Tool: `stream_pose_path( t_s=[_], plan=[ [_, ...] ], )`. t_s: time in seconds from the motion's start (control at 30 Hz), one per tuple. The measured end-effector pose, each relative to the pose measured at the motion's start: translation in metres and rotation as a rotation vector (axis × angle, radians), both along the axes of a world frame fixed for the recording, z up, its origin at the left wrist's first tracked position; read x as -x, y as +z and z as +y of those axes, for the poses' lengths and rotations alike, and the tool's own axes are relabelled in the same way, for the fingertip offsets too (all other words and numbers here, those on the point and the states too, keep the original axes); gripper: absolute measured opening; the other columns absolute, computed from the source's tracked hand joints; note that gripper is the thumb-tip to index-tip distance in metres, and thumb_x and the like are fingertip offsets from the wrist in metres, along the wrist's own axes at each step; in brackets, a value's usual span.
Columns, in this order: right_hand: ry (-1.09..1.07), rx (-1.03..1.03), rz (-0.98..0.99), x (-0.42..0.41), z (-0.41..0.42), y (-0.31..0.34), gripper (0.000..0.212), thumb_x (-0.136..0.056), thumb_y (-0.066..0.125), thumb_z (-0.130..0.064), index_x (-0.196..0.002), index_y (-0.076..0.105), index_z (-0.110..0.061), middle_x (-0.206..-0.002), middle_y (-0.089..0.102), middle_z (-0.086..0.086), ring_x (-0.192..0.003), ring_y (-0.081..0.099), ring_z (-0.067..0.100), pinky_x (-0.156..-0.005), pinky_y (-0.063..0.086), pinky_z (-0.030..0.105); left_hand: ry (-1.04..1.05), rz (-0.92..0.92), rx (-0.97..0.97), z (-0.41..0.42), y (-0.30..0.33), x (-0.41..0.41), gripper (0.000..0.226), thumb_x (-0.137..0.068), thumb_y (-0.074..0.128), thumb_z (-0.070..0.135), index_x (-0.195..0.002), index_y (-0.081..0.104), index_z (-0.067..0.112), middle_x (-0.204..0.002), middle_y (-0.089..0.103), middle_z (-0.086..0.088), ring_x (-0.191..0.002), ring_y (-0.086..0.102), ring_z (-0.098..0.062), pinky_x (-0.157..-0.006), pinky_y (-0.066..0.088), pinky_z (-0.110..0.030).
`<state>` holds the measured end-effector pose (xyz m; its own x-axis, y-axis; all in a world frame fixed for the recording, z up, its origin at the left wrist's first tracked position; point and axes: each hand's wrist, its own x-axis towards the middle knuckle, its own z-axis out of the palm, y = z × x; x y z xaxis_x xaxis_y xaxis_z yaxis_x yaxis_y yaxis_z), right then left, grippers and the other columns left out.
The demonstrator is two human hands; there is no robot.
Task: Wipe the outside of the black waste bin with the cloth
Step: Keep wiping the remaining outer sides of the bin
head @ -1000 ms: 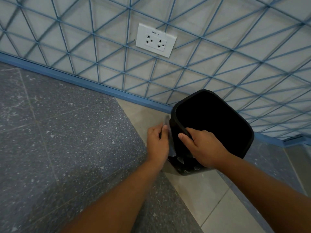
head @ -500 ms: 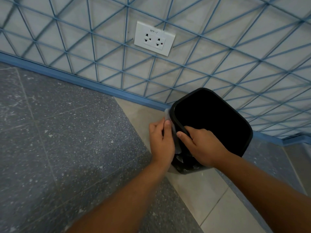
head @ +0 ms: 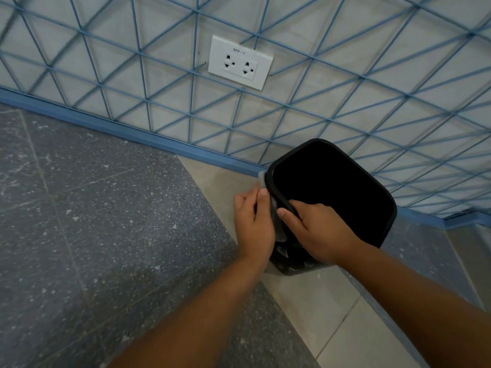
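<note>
The black waste bin (head: 332, 192) stands on the pale floor tiles (head: 326, 309) right at the foot of the wall, tipped a little toward the person, its dark mouth open to view. The right hand (head: 316, 232) grips the near rim, thumb outside and fingers curled over the edge into the bin. The left hand (head: 253, 224) presses a pale grey cloth (head: 273, 208) flat against the bin's left outer side, just under the rim, fingers fairly straight and laid along the cloth (a corner of it peeks out above the fingertips, by the rim's corner). The two hands sit close together, nearly touching. Behind the bin runs a blue skirting board (head: 132, 134) under a wall of blue triangle lines, with a white double socket (head: 240, 62) up and to the left. Dark speckled floor (head: 93, 221) spreads to the left.
</note>
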<state>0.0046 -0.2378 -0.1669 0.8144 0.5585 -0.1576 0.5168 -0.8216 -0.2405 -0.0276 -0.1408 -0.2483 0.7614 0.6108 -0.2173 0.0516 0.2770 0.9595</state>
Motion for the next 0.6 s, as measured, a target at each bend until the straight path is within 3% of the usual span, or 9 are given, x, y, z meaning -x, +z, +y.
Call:
stream_pose_path(
  t_s=[0.13,0.17,0.23,0.27,0.33,0.43,0.5,0.57,0.6],
  plan=[
    [-0.003,0.007,0.002,0.001,-0.002,0.001,0.029,-0.098,0.035,-0.048,-0.088,0.053,-0.028,-0.081,0.064,0.0,-0.071,0.059,0.017,-0.066,0.046,0.033,-0.109,0.032,-0.008,0.007,-0.017,0.004,0.032,-0.112,0.048,0.017,-0.105,0.068,-0.007,-0.114,0.059,-0.026,-0.1,0.066,-0.035,-0.101,0.054,-0.04],
    [-0.001,0.003,0.005,0.0,-0.002,0.001,0.029,-0.098,0.035,-0.048,-0.087,0.053,-0.028,-0.08,0.064,0.0,-0.071,0.059,0.017,-0.066,0.046,0.034,-0.105,0.042,0.003,0.007,-0.015,0.003,0.03,-0.112,0.048,0.016,-0.102,0.069,-0.003,-0.115,0.059,-0.027,-0.101,0.068,-0.028,-0.104,0.054,-0.039],
    [0.003,-0.008,0.004,-0.001,-0.002,0.001,0.031,-0.098,0.035,-0.048,-0.086,0.054,-0.027,-0.079,0.064,0.0,-0.071,0.059,0.017,-0.066,0.047,0.034,-0.033,0.044,0.014,0.002,-0.003,0.002,0.023,-0.111,0.051,0.016,-0.096,0.069,0.018,-0.108,0.057,-0.005,-0.089,0.065,0.009,-0.093,0.053,-0.013],
    [0.007,-0.007,0.003,-0.001,-0.002,0.001,0.031,-0.098,0.035,-0.048,-0.086,0.054,-0.027,-0.079,0.064,0.0,-0.07,0.059,0.016,-0.066,0.046,0.033,-0.001,0.028,0.012,-0.004,0.0,0.005,0.021,-0.11,0.052,0.015,-0.097,0.068,0.023,-0.104,0.054,0.003,-0.085,0.062,0.015,-0.087,0.05,-0.006],
    [0.012,-0.005,-0.001,0.0,-0.003,0.0,0.031,-0.098,0.035,-0.048,-0.085,0.053,-0.027,-0.079,0.064,0.0,-0.07,0.059,0.016,-0.066,0.045,0.033,-0.008,-0.003,0.011,-0.011,-0.004,0.014,0.017,-0.11,0.052,0.014,-0.107,0.069,0.012,-0.104,0.053,0.003,-0.086,0.062,0.009,-0.089,0.052,-0.017],
    [0.004,0.005,0.004,0.0,-0.003,0.0,0.029,-0.098,0.035,-0.049,-0.083,0.05,-0.029,-0.076,0.062,-0.001,-0.068,0.058,0.016,-0.063,0.043,0.033,-0.041,0.031,-0.01,-0.004,-0.015,0.01,0.032,-0.111,0.048,0.011,-0.112,0.066,-0.016,-0.114,0.057,-0.029,-0.092,0.063,-0.025,-0.096,0.053,-0.046],
    [0.01,0.002,0.01,-0.001,-0.003,0.0,0.029,-0.097,0.035,-0.05,-0.084,0.05,-0.03,-0.078,0.064,0.0,-0.07,0.06,0.018,-0.065,0.045,0.034,-0.011,0.066,-0.004,0.0,-0.014,0.001,0.035,-0.111,0.048,0.014,-0.118,0.068,-0.014,-0.114,0.06,-0.025,-0.106,0.067,-0.029,-0.099,0.055,-0.031],
    [0.012,-0.011,0.006,-0.002,-0.003,-0.001,0.03,-0.097,0.034,-0.05,-0.088,0.054,-0.029,-0.082,0.067,0.001,-0.074,0.062,0.019,-0.07,0.049,0.036,0.02,0.066,-0.038,-0.002,-0.006,0.0,0.031,-0.111,0.051,0.018,-0.123,0.071,-0.003,-0.105,0.056,0.001,-0.096,0.065,0.008,-0.085,0.047,0.0],
    [0.011,-0.013,0.0,-0.002,-0.004,-0.001,0.03,-0.097,0.034,-0.049,-0.089,0.055,-0.029,-0.083,0.067,0.001,-0.075,0.062,0.02,-0.07,0.049,0.037,0.02,0.036,-0.059,-0.004,-0.006,0.002,0.03,-0.111,0.052,0.018,-0.125,0.072,0.0,-0.103,0.054,0.007,-0.09,0.062,0.016,-0.083,0.045,0.002]
  ],
)
